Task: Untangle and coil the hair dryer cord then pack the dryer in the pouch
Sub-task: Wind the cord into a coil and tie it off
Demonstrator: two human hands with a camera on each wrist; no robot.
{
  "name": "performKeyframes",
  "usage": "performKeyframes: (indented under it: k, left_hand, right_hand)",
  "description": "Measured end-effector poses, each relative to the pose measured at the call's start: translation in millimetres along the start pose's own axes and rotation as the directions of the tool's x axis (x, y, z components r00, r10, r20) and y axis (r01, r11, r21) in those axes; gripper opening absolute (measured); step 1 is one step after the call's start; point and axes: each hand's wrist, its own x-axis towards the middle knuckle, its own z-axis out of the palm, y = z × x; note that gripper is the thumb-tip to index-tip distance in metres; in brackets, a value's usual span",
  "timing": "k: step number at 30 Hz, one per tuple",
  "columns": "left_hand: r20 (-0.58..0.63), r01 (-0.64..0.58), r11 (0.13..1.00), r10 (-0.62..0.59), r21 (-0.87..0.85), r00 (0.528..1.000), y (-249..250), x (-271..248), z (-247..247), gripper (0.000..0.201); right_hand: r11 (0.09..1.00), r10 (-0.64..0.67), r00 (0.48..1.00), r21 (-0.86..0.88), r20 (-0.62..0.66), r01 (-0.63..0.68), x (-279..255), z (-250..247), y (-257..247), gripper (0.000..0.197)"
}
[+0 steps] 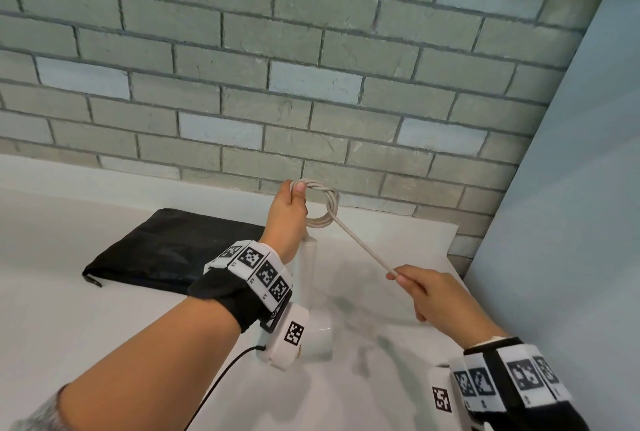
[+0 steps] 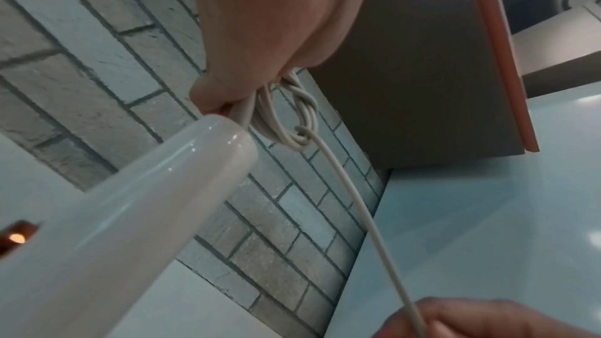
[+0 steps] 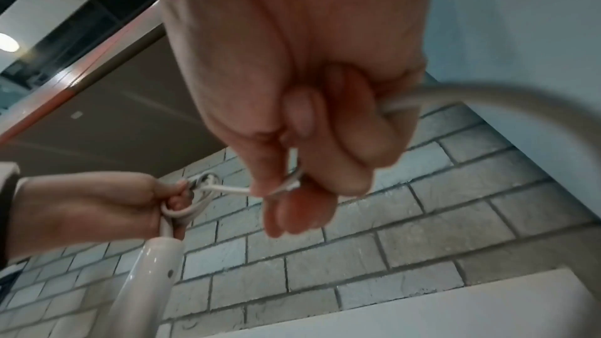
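My left hand [image 1: 294, 195] is raised and grips several small loops of the pale cord [image 1: 325, 209] near the brick wall. The white hair dryer [image 1: 315, 319] hangs below that hand, its handle [image 2: 146, 189] pointing up at the loops. A straight run of cord [image 1: 363, 245] stretches down to the right, pulled taut. My right hand [image 1: 408, 280] pinches that run between thumb and fingers [image 3: 309, 189], and the rest of the cord [image 3: 488, 97] curves out behind the fist. The black pouch [image 1: 166, 247] lies flat on the white counter, left of my left wrist.
The white counter [image 1: 86, 326] runs along a grey brick wall [image 1: 311, 84]. A pale blue panel [image 1: 571, 222] closes off the right side. A thin black cable [image 1: 221, 382] trails from my left wrist device toward the front edge.
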Motion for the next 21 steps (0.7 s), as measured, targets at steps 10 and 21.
performKeyframes:
  k: [10, 21]
  left_hand:
    - [0.081, 0.11, 0.975, -0.096, -0.192, 0.992, 1.6, -4.3, -0.8, 0.025]
    - [0.409, 0.208, 0.978, -0.178, -0.03, 0.895, 17.0, -20.7, 4.0, 0.031]
  right_hand:
    - [0.81, -0.217, 0.975, 0.552, -0.034, 0.2, 2.6, 35.4, -24.8, 0.026]
    - [0.931, -0.144, 0.952, 0.289, -0.271, 0.223, 52.7, 23.7, -51.9, 0.009]
